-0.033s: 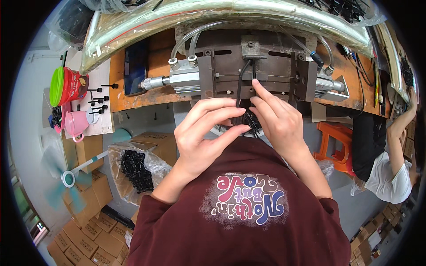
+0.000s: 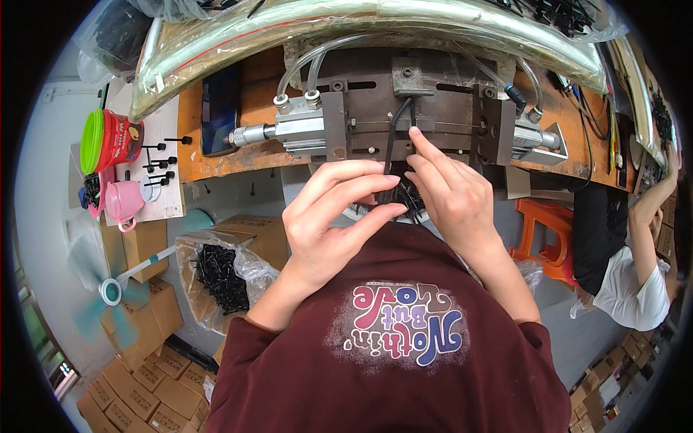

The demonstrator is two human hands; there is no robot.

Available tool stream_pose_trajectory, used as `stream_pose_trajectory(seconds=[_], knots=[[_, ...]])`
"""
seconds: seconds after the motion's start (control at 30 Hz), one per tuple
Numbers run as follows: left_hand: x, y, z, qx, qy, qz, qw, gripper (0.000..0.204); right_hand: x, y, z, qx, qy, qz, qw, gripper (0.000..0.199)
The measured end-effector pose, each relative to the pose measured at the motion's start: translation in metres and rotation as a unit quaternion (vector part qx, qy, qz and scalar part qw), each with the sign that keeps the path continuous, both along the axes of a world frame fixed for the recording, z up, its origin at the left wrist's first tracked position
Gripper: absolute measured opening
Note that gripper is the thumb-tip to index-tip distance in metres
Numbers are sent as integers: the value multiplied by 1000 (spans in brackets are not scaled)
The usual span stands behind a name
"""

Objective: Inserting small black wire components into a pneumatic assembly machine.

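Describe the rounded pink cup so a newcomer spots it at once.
Start at the orange wooden workbench and go left to the flat white board beside it. Near that board's left edge, just below the green-topped red plastic tub in the picture, sits the rounded pink cup. Its looped handle sets it apart from the tub.

The thin sticks [image 2: 392, 141] near the upper middle of the frame are coloured black. The shirt [image 2: 390, 395] at the bottom is coloured dark red-brown, and its letters [image 2: 437, 330] are filled with pink, purple and blue and edged in white. At the left, a red tub [image 2: 119, 135] is topped with bright green, and a pink cup [image 2: 124, 202] is seen. Orange is shown on the stool [image 2: 550, 216] at the right.
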State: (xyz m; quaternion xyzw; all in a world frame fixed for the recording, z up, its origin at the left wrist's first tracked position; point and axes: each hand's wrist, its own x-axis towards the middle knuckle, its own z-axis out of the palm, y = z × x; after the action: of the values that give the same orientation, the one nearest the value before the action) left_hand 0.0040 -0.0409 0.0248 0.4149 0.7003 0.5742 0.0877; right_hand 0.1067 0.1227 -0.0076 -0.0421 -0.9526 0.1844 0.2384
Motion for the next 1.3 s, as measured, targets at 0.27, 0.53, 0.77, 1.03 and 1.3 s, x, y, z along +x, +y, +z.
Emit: stream_pose_trajectory(seconds=[0.27,0.53,0.77,1.03,1.3], knots=[[-4,-1,4,2,93,16,996,36,-5,0,18,72,-87,-19,993,21],[1,-13,12,-26,158,0,987,28,-19,-2,55,-632,-54,9,773,23],[-11,-33,31,14,169,34,985,27,-71,-15,75,-669,18,74,739,17],[-11,-97,40,37,134,215,967,31,-195,-58,196,-353,369,330,794,17],[-24,-130,33,218,-96,354,904,39,-319,-76,286,-124,310,110,936,47]])
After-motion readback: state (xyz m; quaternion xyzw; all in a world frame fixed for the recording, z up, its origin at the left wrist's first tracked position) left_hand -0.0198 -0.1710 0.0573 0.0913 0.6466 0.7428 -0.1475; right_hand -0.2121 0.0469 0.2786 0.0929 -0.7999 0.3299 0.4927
